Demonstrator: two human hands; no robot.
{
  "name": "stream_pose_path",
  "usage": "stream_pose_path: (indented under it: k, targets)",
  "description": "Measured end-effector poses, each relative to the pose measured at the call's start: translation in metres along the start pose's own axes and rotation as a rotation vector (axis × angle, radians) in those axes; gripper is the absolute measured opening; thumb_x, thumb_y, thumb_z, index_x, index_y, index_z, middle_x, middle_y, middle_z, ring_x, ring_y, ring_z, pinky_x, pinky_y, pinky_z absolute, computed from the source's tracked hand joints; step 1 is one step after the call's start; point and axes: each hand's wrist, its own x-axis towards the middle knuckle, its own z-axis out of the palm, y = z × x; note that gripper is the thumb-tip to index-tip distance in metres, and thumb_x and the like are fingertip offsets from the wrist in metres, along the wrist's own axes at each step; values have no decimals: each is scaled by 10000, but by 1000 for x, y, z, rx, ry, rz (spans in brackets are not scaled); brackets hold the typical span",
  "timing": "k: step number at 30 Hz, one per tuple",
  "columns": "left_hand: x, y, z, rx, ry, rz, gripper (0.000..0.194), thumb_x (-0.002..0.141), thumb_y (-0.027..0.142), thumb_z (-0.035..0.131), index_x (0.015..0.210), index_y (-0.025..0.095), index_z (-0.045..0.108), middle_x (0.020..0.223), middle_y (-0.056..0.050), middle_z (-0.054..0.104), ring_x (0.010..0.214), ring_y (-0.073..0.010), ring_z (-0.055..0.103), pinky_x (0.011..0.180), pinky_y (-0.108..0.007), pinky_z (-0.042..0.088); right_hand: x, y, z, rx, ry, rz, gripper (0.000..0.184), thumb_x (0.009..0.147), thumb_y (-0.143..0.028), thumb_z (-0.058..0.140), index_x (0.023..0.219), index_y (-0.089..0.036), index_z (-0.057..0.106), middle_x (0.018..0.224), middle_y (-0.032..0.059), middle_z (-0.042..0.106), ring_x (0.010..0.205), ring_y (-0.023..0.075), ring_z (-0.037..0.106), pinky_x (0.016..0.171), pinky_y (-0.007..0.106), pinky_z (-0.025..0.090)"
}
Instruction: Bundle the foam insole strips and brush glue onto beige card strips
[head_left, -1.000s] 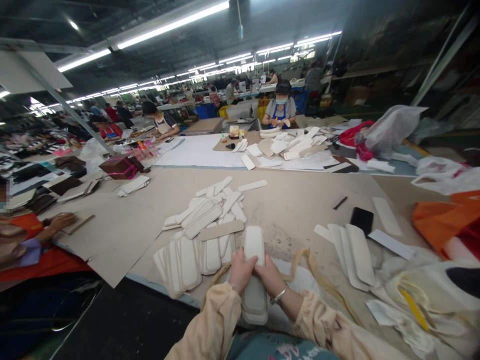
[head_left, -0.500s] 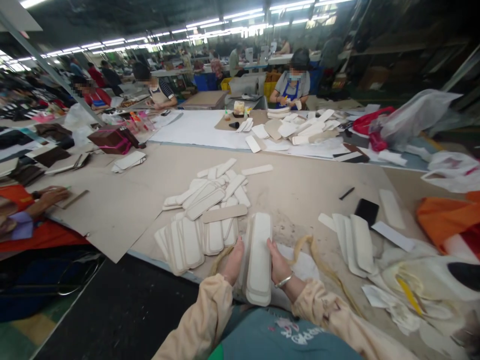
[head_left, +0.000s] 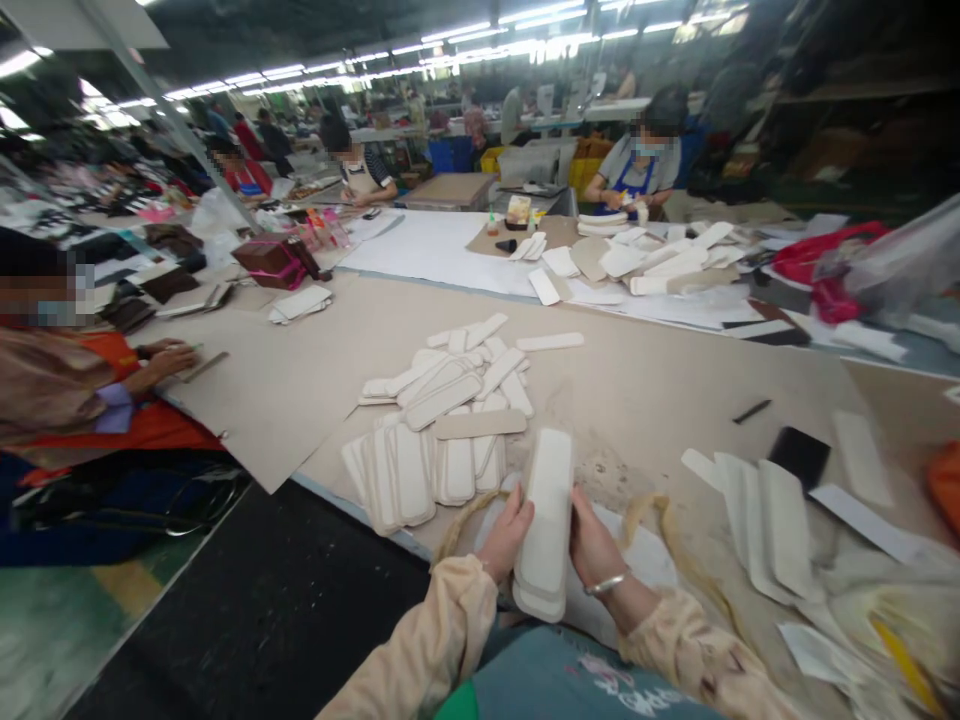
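I hold a stack of long cream padded pieces (head_left: 546, 525) upright between both hands at the near edge of the worktable (head_left: 645, 390). My left hand (head_left: 507, 534) presses its left side and my right hand (head_left: 595, 546), with a silver bracelet on the wrist, presses its right side. Just left of my hands lies a heap of the same cream pieces (head_left: 442, 420), some in neat rows. To the right lies another small pile of pieces (head_left: 757, 505).
A black phone (head_left: 799, 455) and a black pen (head_left: 751, 411) lie at the right. Yellowish cord (head_left: 660, 520) curls by my hands. A person in orange (head_left: 82, 400) sits at the left. Other workers sit at the far end of the table.
My hands went from gripping the stack's middle to pressing its two sides. The view has swung left, so the person in orange shows more.
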Motion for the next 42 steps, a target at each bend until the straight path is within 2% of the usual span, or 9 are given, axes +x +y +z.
stream_pose_path:
  k: [4,8,12,16,23,32,35,38,42]
  targets:
    - [12,-7,-28,126,253,41,582,854,469,487,1314,113,504,1398,-139,488,1311,-221,429,1103,-316,315,-6,-8,-17,-55,46,169,645,774,-630,578,1330,-319,476,1220,-1,640,1189,245,535,886,376,524]
    - [34,-12,-100,295,590,-37,546,847,387,494,1314,107,450,1400,-164,462,1311,-217,415,1087,-321,316,-1,-8,-33,-81,73,217,693,770,-660,562,1365,-336,418,1287,11,585,1229,240,495,889,367,509]
    - [50,-16,-178,461,824,-283,874,750,497,620,1399,33,264,1458,-265,313,1398,-335,235,1138,-423,186,5,-2,-47,-89,121,198,697,762,-662,568,1359,-336,417,1351,14,526,1280,225,445,1032,395,407]
    - [62,-27,-223,553,833,-511,1136,640,606,685,1441,33,118,1438,-298,323,1364,-397,281,1093,-484,246,9,6,-60,-95,140,172,729,739,-655,596,1369,-340,405,1372,33,504,1309,237,414,1103,440,311]
    - [81,-39,-228,691,776,-633,1248,514,643,734,1458,99,125,1417,-296,338,1331,-428,320,1035,-501,314,12,15,-61,-137,161,191,759,734,-683,570,1394,-366,368,1423,29,457,1337,264,373,1117,503,239]
    - [84,-25,-235,685,776,-680,1239,517,585,759,1448,75,121,1385,-290,384,1291,-418,385,1012,-479,349,8,23,-53,-163,123,160,687,714,-653,619,1320,-364,471,1355,-17,545,1270,246,454,957,401,433]
    - [83,-21,-246,639,748,-676,1088,543,537,765,1375,21,290,1370,-302,407,1240,-399,454,943,-434,427,7,25,-51,-158,116,172,682,725,-651,609,1326,-365,460,1406,-30,493,1283,242,438,957,393,427]
    - [82,-16,-254,610,676,-627,756,621,505,743,1186,54,523,1246,-235,562,1130,-321,565,902,-394,463,8,25,-51,-161,122,182,714,718,-664,606,1344,-365,434,1405,-31,493,1286,237,434,959,384,422]
    - [86,-15,-245,601,625,-531,520,744,487,669,1097,115,585,1139,-144,647,1033,-240,622,896,-390,469,10,25,-51,-173,105,163,656,734,-637,610,1313,-364,466,1425,-55,466,1301,222,415,933,351,440]
